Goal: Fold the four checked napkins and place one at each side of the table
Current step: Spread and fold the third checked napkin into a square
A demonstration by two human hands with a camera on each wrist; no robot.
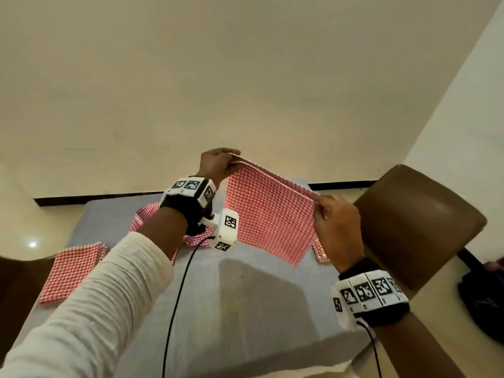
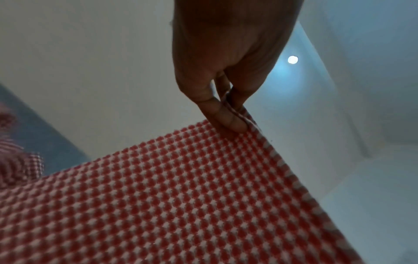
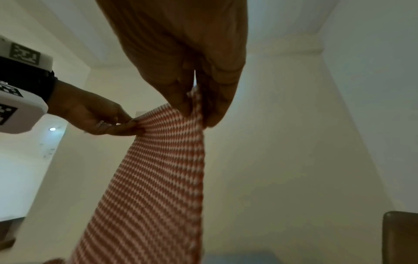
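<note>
A red-and-white checked napkin (image 1: 268, 214) hangs doubled in the air above the grey table (image 1: 245, 309). My left hand (image 1: 218, 165) pinches its upper far corner, the layers caught between thumb and fingers (image 2: 228, 116). My right hand (image 1: 332, 222) pinches the other upper corner (image 3: 194, 105). A folded napkin (image 1: 72, 271) lies flat at the table's left side. Another folded napkin (image 1: 319, 251) lies at the right side, mostly hidden behind my right hand. A loose, crumpled napkin (image 1: 147, 216) lies at the far middle, partly behind my left wrist.
A brown chair back (image 1: 417, 225) stands close by my right hand at the table's right side. Another dark chair (image 1: 16, 293) is at the left edge. A dark bag (image 1: 482, 304) lies on the floor at the right. Cables hang from both wrist cameras.
</note>
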